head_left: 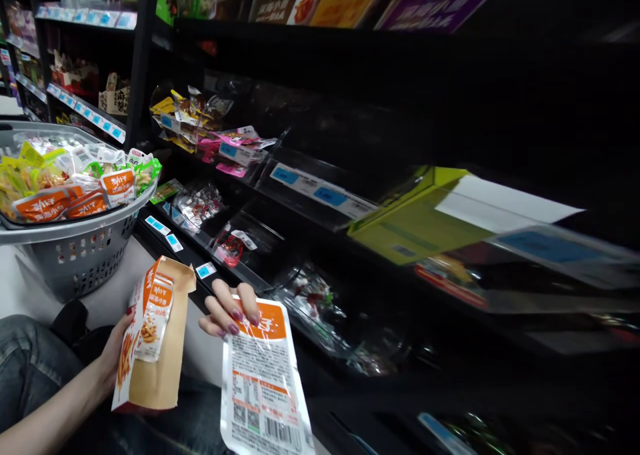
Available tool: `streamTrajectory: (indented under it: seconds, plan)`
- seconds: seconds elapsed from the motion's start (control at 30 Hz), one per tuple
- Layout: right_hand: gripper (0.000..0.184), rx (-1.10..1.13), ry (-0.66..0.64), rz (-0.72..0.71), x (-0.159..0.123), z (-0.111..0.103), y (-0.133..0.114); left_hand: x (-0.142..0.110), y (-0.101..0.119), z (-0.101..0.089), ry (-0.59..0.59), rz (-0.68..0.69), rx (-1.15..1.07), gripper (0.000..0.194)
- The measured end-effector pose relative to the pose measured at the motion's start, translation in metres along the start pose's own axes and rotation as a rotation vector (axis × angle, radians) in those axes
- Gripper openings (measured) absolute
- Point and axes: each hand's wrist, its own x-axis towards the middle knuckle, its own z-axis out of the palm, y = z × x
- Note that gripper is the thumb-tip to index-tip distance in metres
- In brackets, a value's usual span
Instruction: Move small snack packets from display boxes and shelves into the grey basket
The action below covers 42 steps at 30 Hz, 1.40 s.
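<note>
My left hand (116, 348) is closed around the side of an open cardboard box (184, 335), held tilted above my lap. A small orange and white snack packet (156, 322) stands inside the box, leaning on its printed wall. My right hand (233, 310) grips the top edge of a larger orange and white snack packet (265, 382). Its back faces me, showing small print and a barcode. The fingers lie over its front edge; the thumb is hidden behind it. The two hands are apart, with the packet to the right of the box.
A grey basket (85, 242) full of snack packets stands at the left. Black shelving (310, 35) runs along the right, with clear bins of packets and blue price labels. A yellow-green box (415, 222) juts from the middle shelf, blurred. Boxed snacks (290, 0) line the upper shelf.
</note>
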Motion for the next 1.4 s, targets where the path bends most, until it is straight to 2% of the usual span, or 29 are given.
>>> streamTrajectory:
  seconds: [0.17,0.27,0.33,0.4,0.6,0.7,0.87,0.97,1.07,1.2,1.3,1.4]
  plan:
    - [0.062,-0.093,0.062,0.030,0.002,0.002,-0.003,-0.002,0.000,0.005,0.037,-0.002,0.004,0.046]
    - [0.049,-0.097,0.030,0.100,0.003,0.005,-0.008,-0.001,0.000,0.003,0.047,0.006,0.002,0.046]
    - [0.033,-0.159,0.031,0.189,0.004,0.008,-0.012,0.001,-0.001,0.000,0.009,-0.006,-0.013,0.050]
    - [0.025,-0.249,0.058,0.258,0.006,0.011,-0.015,0.003,-0.001,-0.004,-0.039,-0.019,-0.033,0.054]
    - [0.022,-0.349,0.122,0.286,0.011,0.013,-0.010,0.002,0.000,0.000,-0.130,-0.005,-0.074,0.048]
    - [0.020,-0.294,0.138,0.266,0.013,0.012,-0.006,0.001,0.000,0.004,-0.128,0.001,-0.070,0.047]
    - [0.012,0.064,0.155,0.175,0.016,0.020,0.000,0.000,0.001,0.003,0.026,0.007,-0.018,0.046]
    - [0.008,0.231,0.078,0.150,0.015,0.024,0.006,-0.001,0.000,0.002,0.086,0.003,0.014,0.044]
    - [0.014,0.355,-0.045,0.136,0.011,0.022,0.012,-0.001,0.001,0.002,0.074,0.006,0.026,0.044]
    - [0.015,0.498,-0.206,0.236,0.006,0.020,0.014,0.000,0.001,0.004,0.079,0.021,0.031,0.044]
    - [0.018,0.499,-0.168,0.253,0.004,0.022,0.012,-0.001,0.001,0.004,0.089,0.014,0.028,0.046]
    - [0.022,0.374,-0.035,0.203,0.006,0.027,0.010,-0.001,0.000,0.002,0.078,0.006,0.023,0.045]
